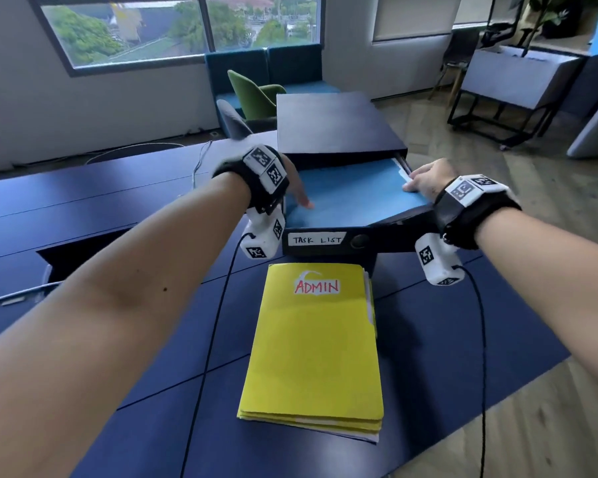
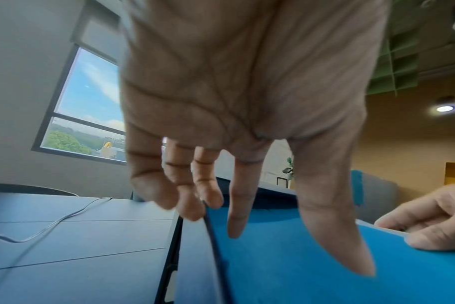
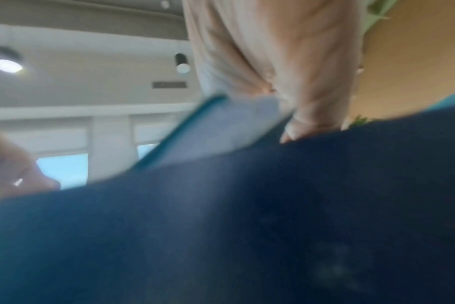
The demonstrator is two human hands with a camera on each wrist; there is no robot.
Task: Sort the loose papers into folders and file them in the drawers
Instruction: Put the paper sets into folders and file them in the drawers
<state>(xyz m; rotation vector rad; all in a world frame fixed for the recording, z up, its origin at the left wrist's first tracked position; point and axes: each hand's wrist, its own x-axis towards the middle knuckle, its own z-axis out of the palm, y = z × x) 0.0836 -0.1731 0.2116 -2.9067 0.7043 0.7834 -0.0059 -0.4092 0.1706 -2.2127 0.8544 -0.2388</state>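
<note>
A blue folder (image 1: 353, 194) lies flat in the pulled-out top drawer (image 1: 387, 238), whose label (image 1: 316, 239) reads TASK LIST. My left hand (image 1: 296, 191) is at the folder's left side. In the left wrist view its thumb and index finger rest straight on the blue folder (image 2: 312, 267), and the other fingers (image 2: 190, 201) hang over the drawer's left wall. My right hand (image 1: 425, 182) pinches the folder's right edge, where a white sheet shows. The right wrist view is blurred. A yellow folder (image 1: 315, 343) marked ADMIN lies shut on the table in front of the drawer.
The dark drawer unit (image 1: 332, 122) stands on a blue table (image 1: 101, 208). A thin cable (image 1: 201, 160) runs across the table at the left. The table's right edge drops to a wooden floor (image 1: 532, 391). A green chair (image 1: 252, 94) stands behind the table.
</note>
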